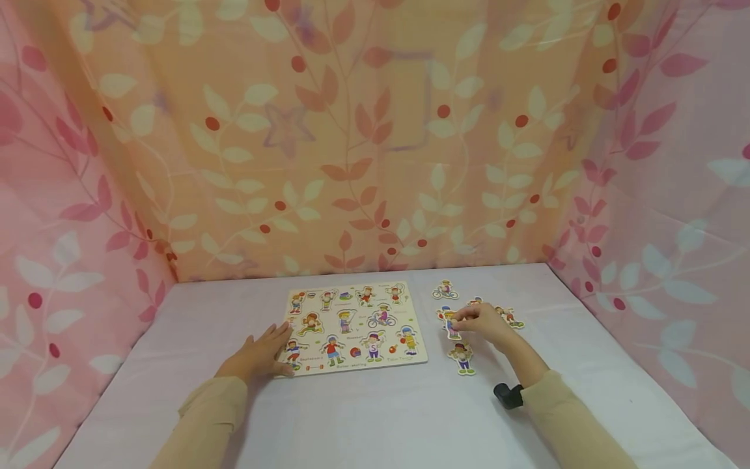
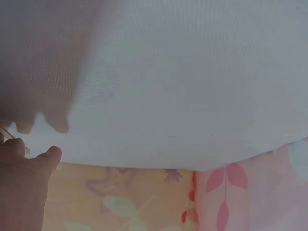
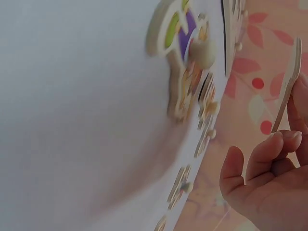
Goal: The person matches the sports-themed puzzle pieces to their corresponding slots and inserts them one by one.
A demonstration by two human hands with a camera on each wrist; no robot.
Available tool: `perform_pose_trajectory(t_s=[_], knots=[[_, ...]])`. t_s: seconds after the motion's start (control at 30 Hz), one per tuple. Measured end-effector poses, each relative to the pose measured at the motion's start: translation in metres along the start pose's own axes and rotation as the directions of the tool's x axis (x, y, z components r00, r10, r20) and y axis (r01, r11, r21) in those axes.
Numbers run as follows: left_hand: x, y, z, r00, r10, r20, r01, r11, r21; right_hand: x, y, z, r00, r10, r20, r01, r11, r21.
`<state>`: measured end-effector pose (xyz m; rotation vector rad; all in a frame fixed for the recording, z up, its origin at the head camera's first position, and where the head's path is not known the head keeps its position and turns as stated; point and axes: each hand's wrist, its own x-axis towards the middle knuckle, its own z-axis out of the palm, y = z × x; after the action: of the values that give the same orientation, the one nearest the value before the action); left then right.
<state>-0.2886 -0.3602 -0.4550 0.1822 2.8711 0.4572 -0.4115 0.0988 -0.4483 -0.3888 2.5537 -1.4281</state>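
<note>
A wooden peg puzzle board (image 1: 420,352) with pictures of children at sports lies flat on the white table. My left hand (image 1: 260,352) rests on its left edge, fingers extended; the left wrist view shows part of this hand (image 2: 29,180) at lower left. To the right of the board, my right hand (image 1: 486,324) pinches a puzzle piece (image 1: 451,326) showing a figure in a blue hat. In the right wrist view that piece appears edge-on, above the table. Near the right hand lies a child-shaped piece (image 1: 463,359) in purple trousers.
A bicycle piece (image 1: 445,291) lies behind the right hand, and another piece (image 1: 512,317) lies to its right. Several knobbed pieces show in the right wrist view, one with a round wooden knob (image 3: 203,54). Patterned curtains (image 1: 363,163) enclose the table's back and sides.
</note>
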Motion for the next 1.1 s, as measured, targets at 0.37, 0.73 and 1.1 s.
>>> perform_pose_trajectory(t_s=[0.37, 0.73, 1.1], knots=[[-0.003, 0.002, -0.002, 1.000, 0.014, -0.010, -0.014, 1.000, -0.004, 0.014, -0.018, 0.022, 0.999, -0.004, 0.043, 0.001, 0.998, 0.067], [-0.006, 0.009, -0.005, 1.000, -0.015, 0.009, 0.015, 1.000, 0.017, 0.024, -0.041, 0.041, 0.998, -0.028, 0.056, 0.024, 0.998, 0.061], [-0.005, 0.006, -0.003, 1.000, -0.007, -0.004, 0.007, 1.000, 0.011, 0.036, -0.054, 0.062, 0.999, 0.012, 0.051, -0.016, 0.996, 0.083]])
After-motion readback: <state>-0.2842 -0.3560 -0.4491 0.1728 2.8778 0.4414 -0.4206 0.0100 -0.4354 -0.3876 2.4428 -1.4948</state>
